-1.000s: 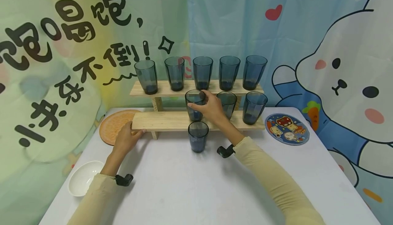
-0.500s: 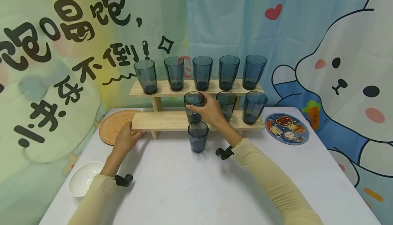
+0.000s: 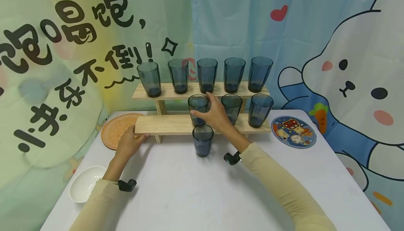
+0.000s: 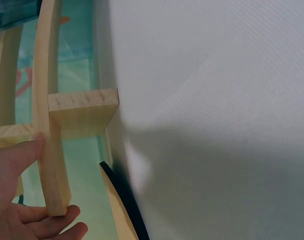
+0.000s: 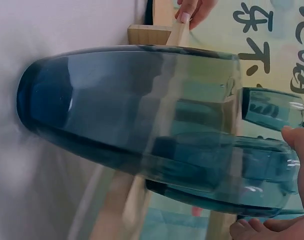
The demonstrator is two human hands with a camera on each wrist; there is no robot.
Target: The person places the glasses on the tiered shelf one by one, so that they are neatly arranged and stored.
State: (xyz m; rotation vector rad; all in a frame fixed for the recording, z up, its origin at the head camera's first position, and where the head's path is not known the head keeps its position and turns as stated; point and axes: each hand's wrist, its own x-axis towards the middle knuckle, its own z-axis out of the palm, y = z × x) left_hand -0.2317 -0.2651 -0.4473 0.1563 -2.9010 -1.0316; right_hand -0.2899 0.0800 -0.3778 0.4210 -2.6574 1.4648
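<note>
In the head view, a two-tier wooden shelf (image 3: 167, 124) stands at the table's back. My left hand (image 3: 127, 144) grips the left end of its lower tier; in the left wrist view the thumb (image 4: 27, 152) lies on one side of the board and fingers curl at its end. My right hand (image 3: 218, 116) holds a blue-tinted drinking glass (image 3: 195, 109) near its rim, between thumb and fingers, at the middle of the lower tier. Another glass (image 3: 203, 141) stands on the table just in front, partly hiding the held glass's base. It fills much of the right wrist view.
Several like glasses line the upper tier (image 3: 140, 93). Two more glasses, one (image 3: 231, 106) partly behind my right hand, stand on the lower tier's right. An orange round mat (image 3: 115, 133) and white bowl (image 3: 85, 185) lie left, a blue patterned mat (image 3: 293, 133) right.
My right hand has shifted the held glass slightly left and down along the lower tier. My left hand keeps its grip on the shelf end. The other glasses stay put.
</note>
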